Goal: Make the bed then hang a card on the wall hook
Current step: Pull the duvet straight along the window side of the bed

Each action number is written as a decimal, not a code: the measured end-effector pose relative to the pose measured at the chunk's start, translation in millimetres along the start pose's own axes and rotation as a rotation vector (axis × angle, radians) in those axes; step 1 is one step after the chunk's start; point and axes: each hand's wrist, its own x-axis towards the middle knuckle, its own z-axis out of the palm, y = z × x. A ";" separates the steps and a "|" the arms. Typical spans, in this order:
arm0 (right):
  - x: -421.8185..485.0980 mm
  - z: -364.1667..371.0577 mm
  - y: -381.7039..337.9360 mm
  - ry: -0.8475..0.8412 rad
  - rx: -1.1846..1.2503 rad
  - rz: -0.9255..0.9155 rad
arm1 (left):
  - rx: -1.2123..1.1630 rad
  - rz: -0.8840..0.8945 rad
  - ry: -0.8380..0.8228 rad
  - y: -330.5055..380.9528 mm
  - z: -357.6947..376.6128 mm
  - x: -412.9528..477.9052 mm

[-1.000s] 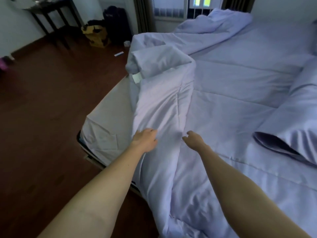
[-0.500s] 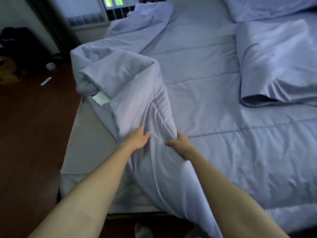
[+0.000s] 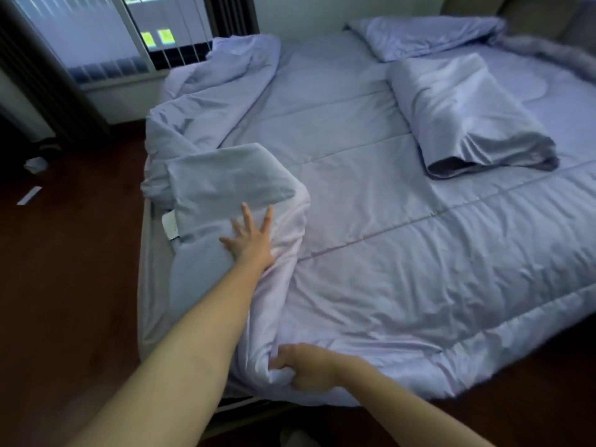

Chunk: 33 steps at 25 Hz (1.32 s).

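A lilac quilted duvet (image 3: 403, 253) covers most of the bed, its left side folded back in a thick roll (image 3: 225, 182) with a white label (image 3: 170, 225) showing. My left hand (image 3: 251, 240) lies flat on that folded part, fingers spread. My right hand (image 3: 306, 369) grips a bunch of the duvet at the bed's near edge. A bare strip of grey mattress sheet (image 3: 151, 285) shows along the left side. Two lilac pillows lie further up the bed, one (image 3: 464, 114) at centre right, one (image 3: 429, 35) at the head. No card or wall hook is in view.
Dark wooden floor (image 3: 64, 301) runs along the left and near sides of the bed. A small white strip (image 3: 29, 195) and a small pale object (image 3: 36, 164) lie on the floor at left. A window with blinds (image 3: 106, 37) stands behind the bed's far left corner.
My view swung right, towards the head of the bed. My right hand slid down to the duvet's near edge and bunched it. My left hand moved up the fold and spread flat.
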 end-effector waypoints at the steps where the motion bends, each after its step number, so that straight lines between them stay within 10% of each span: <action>1: -3.3 13.4 -5.2 -0.030 -0.057 0.003 | 0.022 -0.035 -0.003 -17.7 10.7 -10.0; 6: -3.3 48.3 3.6 -0.040 -0.136 0.100 | -0.254 -0.187 0.132 -113.8 16.3 -70.9; 12: 11.5 17.1 -1.8 0.320 0.417 0.466 | -0.748 -0.585 0.331 -224.9 60.7 -180.8; 19: 91.1 -19.4 -60.0 0.449 0.410 0.409 | -1.125 -0.674 -0.214 -299.7 179.3 -222.2; 23: 168.6 1.6 -81.9 0.461 0.378 0.475 | -1.770 -0.703 0.016 -369.4 121.4 -138.4; 29: 244.9 85.3 -96.3 0.168 -0.174 0.749 | -1.064 -0.419 0.071 -414.7 105.6 3.8; 33: 236.2 103.3 -98.1 0.180 -0.265 0.761 | -0.891 0.048 -0.354 -375.6 125.4 19.5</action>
